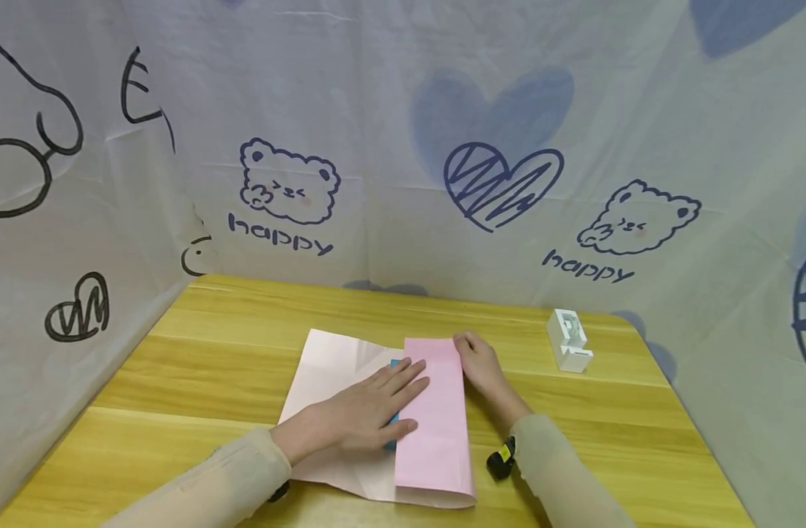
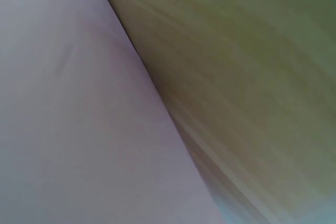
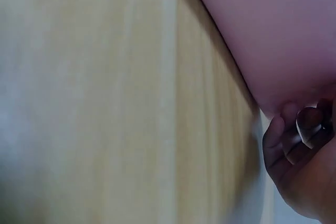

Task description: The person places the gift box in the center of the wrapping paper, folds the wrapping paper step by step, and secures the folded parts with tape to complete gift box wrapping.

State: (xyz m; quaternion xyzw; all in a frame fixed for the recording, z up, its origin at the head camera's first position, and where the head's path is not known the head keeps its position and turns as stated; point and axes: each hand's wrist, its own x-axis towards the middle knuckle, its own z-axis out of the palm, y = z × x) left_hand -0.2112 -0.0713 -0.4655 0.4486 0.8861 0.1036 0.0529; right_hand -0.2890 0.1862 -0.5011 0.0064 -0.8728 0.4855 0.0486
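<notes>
A sheet of pink paper (image 1: 436,418) lies on the table, its right part folded over to the left, showing a deeper pink side; the paler side (image 1: 333,363) faces up at left. Partly under the flap and my left hand is a flat blue thing (image 1: 391,445), mostly hidden. My left hand (image 1: 376,403) rests with fingers spread and straight across the blue thing and the flap's edge. At the far right corner of the fold, my right hand (image 1: 478,359) holds the paper with curled fingers (image 3: 273,132). In the left wrist view only paper (image 2: 94,119) and wood appear.
A small white block-shaped object (image 1: 568,341) with a round part in it stands at the table's back right. The wooden table (image 1: 198,352) meets a printed cloth (image 1: 389,220) behind and at both sides. A black device (image 1: 502,460) sits at my right wrist.
</notes>
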